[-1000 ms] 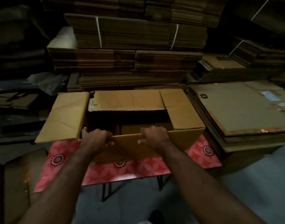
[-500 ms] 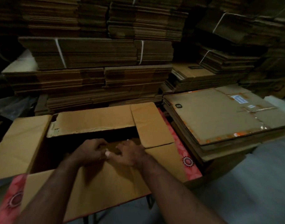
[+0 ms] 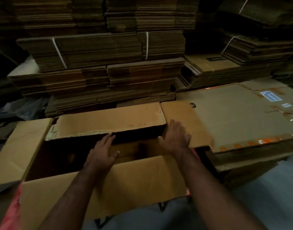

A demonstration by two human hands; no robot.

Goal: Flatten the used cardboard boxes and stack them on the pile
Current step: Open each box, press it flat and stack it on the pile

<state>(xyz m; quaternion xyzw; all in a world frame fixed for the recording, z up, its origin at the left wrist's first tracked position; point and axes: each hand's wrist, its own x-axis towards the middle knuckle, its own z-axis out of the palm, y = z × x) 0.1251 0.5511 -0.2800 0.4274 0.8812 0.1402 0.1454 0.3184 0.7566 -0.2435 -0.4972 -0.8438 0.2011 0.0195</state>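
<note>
The step in hand is opening out the box [image 3: 109, 163] so it can be collapsed: it stands open-topped in front of the person on a red-patterned counter [image 3: 11, 211], its four flaps folded outward. The left hand [image 3: 102, 151] reaches over the opening, fingers [image 3: 107, 138] straight and loosely spread, tips touching the torn edge of the far flap [image 3: 109, 122]. The right hand [image 3: 175, 138] lies flat on the right flap [image 3: 189, 120], fingers straight and close together, pressing it toward the pile [image 3: 242, 117] of flattened boxes just beside the box on the right.

Next, I judge, the bottom must be released and the walls pushed sideways so the box folds flat; whether the bottom is taped is too dark to tell.

Counted: one open box, two hands, one loose pile, and at least two strapped bundles [image 3: 101, 50] behind.
</note>
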